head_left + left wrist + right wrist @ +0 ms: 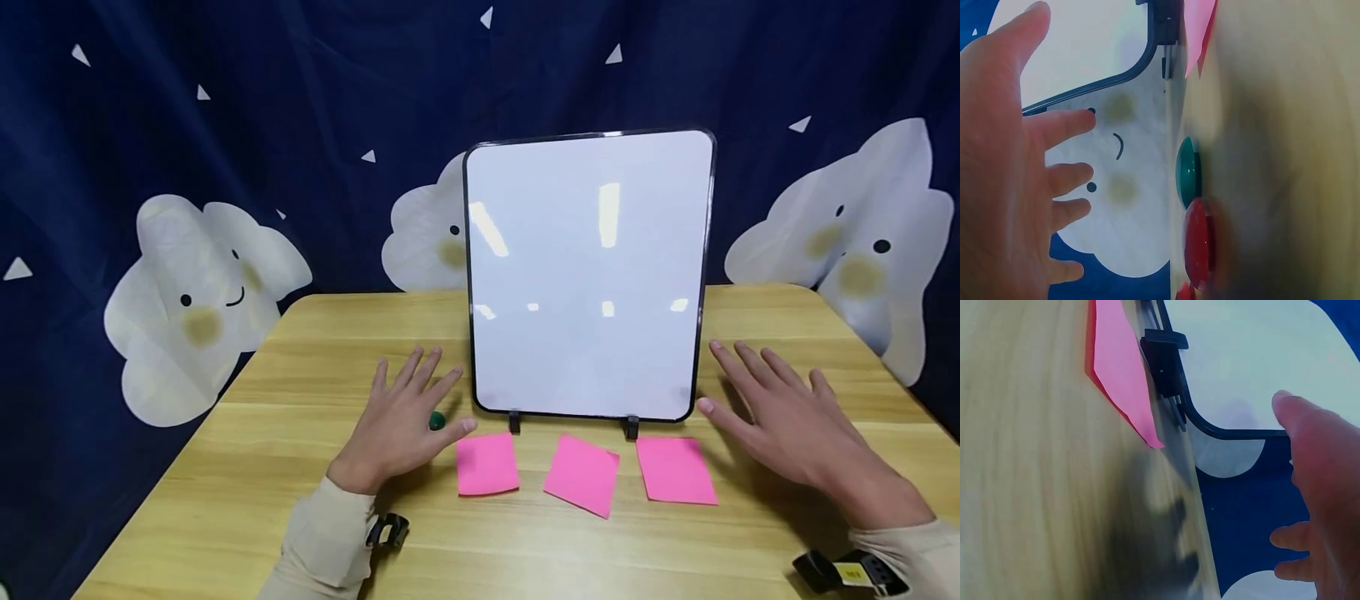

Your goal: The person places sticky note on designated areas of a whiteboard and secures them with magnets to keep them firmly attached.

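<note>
My left hand [401,425] is held palm down above the table with fingers spread and holds nothing. Under it lie a glossy green domed disc [1189,173] and a red one [1199,242], seen in the left wrist view; part of another red piece [1185,292] shows at the bottom edge. My right hand [795,421], also spread and holding nothing, hovers to the right of a framed whiteboard [588,358]. Three pink sticky notes lie in a row before the board: left note [487,464], middle note [582,477] and right note [677,471].
Two small black feet, a left foot [514,422] and a right foot [632,428], support the upright whiteboard on the wooden table [510,550]. A dark blue curtain [330,75] with white clouds hangs behind the table. Black straps with devices circle both wrists.
</note>
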A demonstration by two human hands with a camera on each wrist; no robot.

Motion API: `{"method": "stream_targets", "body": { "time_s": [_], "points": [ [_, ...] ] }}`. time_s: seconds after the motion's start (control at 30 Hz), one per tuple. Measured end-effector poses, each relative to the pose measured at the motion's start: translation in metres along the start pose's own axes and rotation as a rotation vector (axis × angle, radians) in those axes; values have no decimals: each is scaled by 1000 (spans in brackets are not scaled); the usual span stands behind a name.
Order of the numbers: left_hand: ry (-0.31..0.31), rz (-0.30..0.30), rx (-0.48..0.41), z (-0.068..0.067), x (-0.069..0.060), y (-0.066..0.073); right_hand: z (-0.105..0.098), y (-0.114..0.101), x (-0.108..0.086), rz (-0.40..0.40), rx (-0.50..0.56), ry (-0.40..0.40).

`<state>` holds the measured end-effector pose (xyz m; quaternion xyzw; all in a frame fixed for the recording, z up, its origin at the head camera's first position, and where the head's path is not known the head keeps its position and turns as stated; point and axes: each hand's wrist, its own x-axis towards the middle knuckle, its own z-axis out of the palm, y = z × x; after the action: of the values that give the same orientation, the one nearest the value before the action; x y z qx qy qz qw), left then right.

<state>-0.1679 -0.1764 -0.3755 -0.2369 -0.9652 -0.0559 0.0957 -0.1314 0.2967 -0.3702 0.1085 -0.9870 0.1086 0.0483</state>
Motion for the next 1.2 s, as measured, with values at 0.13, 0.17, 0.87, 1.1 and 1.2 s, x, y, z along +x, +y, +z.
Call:
{"method": "stream_targets", "body": {
  "time_s": [0.13,0.17,0.87,1.1,1.2],
  "points": [
    [39,29,-18,1,-1,1,1,-3,-2,-10,19,24],
    [48,37,-22,1,-1,1,2,-3,-3,-14,25,31],
    [143,125,-65,0,-7,6,10,-7,-6,-40,64,8],
    [227,176,-74,1,-9,7,10,-9,-4,-51,86,22],
    [241,176,-68,-1,-11,4,13,-10,-3,-38,123,25]
  ]
}}
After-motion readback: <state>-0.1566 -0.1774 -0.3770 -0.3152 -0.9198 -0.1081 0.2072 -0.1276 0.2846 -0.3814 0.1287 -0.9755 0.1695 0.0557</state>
